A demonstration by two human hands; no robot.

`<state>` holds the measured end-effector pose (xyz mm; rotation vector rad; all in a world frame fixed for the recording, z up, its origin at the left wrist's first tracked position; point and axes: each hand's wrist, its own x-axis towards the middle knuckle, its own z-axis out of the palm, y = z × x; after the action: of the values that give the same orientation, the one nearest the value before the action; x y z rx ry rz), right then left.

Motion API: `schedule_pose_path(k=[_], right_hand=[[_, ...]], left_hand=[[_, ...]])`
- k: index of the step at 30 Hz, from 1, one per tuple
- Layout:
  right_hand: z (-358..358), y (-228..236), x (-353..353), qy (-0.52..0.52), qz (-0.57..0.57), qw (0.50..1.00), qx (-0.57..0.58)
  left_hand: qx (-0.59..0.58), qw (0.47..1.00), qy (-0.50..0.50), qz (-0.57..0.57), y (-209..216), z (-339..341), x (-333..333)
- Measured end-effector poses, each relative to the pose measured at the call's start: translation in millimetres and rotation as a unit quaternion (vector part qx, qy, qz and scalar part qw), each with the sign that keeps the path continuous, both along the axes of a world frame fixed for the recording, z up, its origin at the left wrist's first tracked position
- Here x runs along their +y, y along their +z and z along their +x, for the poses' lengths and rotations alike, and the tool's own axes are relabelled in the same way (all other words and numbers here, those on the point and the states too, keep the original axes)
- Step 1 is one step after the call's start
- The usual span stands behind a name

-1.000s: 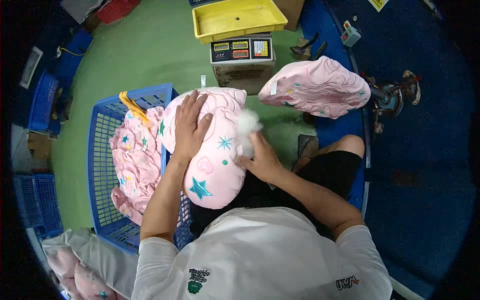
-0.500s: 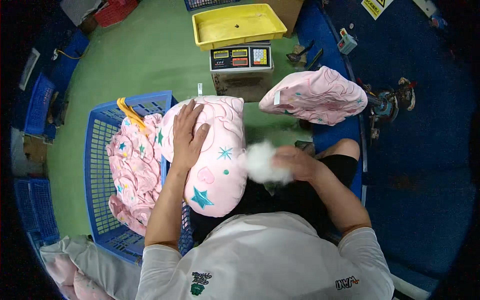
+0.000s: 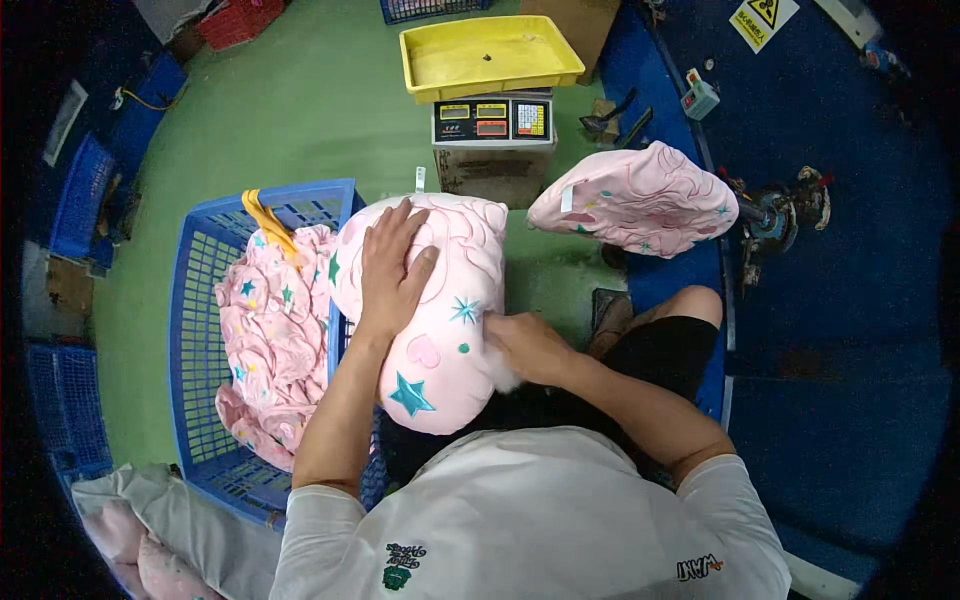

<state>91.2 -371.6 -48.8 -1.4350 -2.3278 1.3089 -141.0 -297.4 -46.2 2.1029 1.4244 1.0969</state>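
Observation:
On my lap lies a plump pink pillow (image 3: 455, 385) with teal stars, a heart and stitched lines. My left hand (image 3: 393, 268) rests flat on its upper part, fingers stretched out. My right hand (image 3: 530, 347) presses against the pillow's right side, its fingertips hidden at the edge or inside an opening there. A tuft of white stuffing (image 3: 504, 376) shows beneath that hand, tight against the pillow.
A blue basket (image 3: 180, 340) of pink covers (image 3: 270, 330) stands at my left. Another pink pillow or cover (image 3: 640, 205) hangs on a metal nozzle (image 3: 770, 222) at the right. Ahead, a yellow tray (image 3: 490, 88) sits on a digital scale (image 3: 470, 122).
My right hand has moved left with the white stuffing, from beside the pillow to its edge. Most of the tuft is now out of sight. My left hand stays on the pillow.

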Motion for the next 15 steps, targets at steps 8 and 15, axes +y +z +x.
schedule_pose_path(k=[8, 15], right_hand=[[30, 8, -22, -0.282, -0.318, 0.801, 0.422], [169, 67, -74, -0.406, -0.203, 0.687, 0.567]], left_hand=[[0.043, 0.999, 0.025, 0.018, -1, 7, -4], [0.079, 0.997, 0.009, -0.007, 9, 12, -4]])
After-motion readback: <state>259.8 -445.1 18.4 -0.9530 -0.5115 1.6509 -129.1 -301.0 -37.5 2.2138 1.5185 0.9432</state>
